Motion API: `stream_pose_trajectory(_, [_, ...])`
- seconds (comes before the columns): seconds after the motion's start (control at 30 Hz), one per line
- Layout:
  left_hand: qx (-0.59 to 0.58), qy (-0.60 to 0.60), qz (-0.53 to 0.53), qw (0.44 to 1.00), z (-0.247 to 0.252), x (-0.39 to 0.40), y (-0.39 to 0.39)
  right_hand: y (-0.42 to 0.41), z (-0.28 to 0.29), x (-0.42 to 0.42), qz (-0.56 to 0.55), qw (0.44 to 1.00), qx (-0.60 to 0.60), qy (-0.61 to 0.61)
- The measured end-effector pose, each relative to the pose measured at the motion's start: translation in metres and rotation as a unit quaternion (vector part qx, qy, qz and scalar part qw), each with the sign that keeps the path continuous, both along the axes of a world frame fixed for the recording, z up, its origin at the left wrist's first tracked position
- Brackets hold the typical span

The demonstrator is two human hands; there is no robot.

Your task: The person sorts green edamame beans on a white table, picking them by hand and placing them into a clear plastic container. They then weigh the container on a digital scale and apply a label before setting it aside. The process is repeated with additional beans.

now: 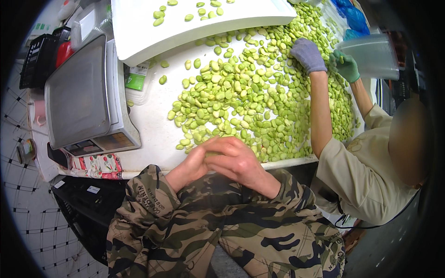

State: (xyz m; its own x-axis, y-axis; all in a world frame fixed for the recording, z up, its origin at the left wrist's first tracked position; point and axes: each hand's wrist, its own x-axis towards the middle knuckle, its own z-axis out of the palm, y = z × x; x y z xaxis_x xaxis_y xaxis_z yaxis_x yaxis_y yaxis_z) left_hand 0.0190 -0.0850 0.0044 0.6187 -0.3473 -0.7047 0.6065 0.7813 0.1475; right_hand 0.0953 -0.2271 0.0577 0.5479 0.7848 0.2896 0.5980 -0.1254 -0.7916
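Observation:
My left hand (194, 161) and my right hand (236, 158) rest together at the table's near edge, the right laid partly over the left. Their fingers overlap, and whether anything lies between them is hidden. Right in front of them spreads a large heap of shelled green broad beans (226, 93) on the white table (149, 121). At the top a white foam box or tray (208, 21) has a few loose beans on it.
A scale with a metal pan (78, 93) stands at left, near a plastic package (137, 78). At right a co-worker's gloved hands (309, 55) are among the beans, beside stacked clear plastic containers (370, 57). Black crates (38, 60) stand far left; a red-and-white packet (97, 165) lies below the scale.

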Motion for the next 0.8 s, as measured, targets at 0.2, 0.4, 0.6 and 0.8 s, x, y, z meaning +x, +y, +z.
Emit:
stream_pose_trajectory(0.2, [0.09, -0.05, -0.037, 0.994, 0.004, -0.006, 0.024, -0.005, -0.025, 0.02, -0.09, 0.991, -0.093, -0.019])
stream_pose_trajectory(0.4, [0.181, -0.088, 0.094, 0.975, 0.003, -0.014, 0.058, 0.022, -0.052, 0.05, -0.048, 0.975, -0.122, -0.182])
stream_pose_trajectory(0.6, [0.307, -0.045, 0.152, 0.938, -0.001, -0.026, 0.077, -0.023, -0.07, 0.062, -0.142, 0.925, -0.279, -0.216])
stream_pose_trajectory(0.8, [0.462, -0.024, 0.135, 0.876, -0.015, -0.015, 0.078, -0.035, -0.05, 0.057, -0.193, 0.942, -0.181, -0.206])
